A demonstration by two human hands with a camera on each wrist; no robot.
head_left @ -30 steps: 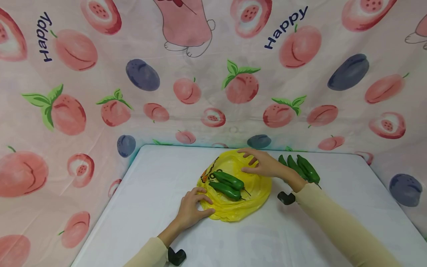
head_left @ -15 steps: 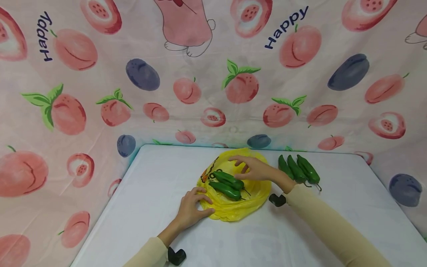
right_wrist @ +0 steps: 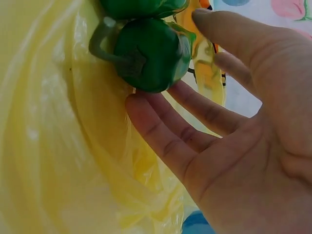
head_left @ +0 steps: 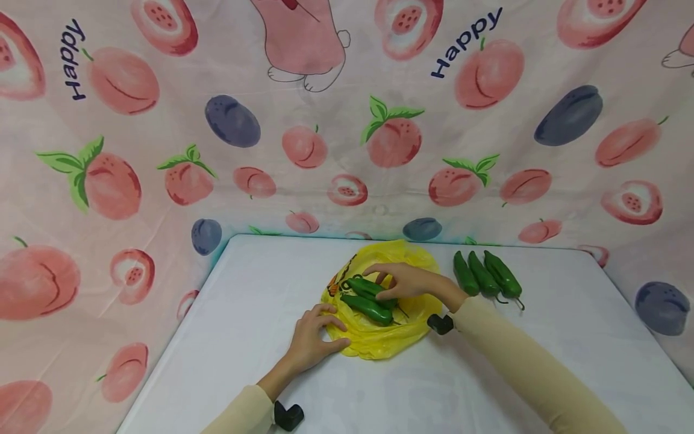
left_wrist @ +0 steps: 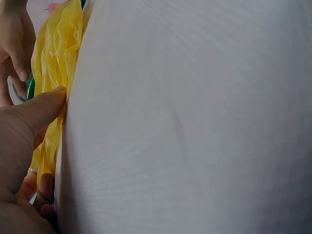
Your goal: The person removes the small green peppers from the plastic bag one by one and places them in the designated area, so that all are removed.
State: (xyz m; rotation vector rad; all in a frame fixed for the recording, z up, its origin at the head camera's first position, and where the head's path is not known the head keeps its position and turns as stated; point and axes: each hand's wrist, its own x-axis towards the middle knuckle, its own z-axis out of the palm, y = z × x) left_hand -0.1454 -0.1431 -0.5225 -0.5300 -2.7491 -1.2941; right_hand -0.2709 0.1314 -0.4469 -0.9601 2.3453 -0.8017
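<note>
Head view alone: three peppers point(head_left: 484, 276) beside bag point(head_left: 376, 346); right grip point(head_left: 410, 281) spread at another pepper point(head_left: 364, 287), left grip point(head_left: 311, 339) loose at bag.

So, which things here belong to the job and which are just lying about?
In the job, it seems:
Bag, left hand touching its edge
Two peppers, right hand at one of them

Idle, apparently:
Three peppers right of the bag, untouched
Printed cloth, just backdrop

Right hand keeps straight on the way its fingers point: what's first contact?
Likely the farther green pepper of the two amid the yellow bag. In the right wrist view, the right hand's fingertips sit right at its side; whether they touch it is unclear.
</note>
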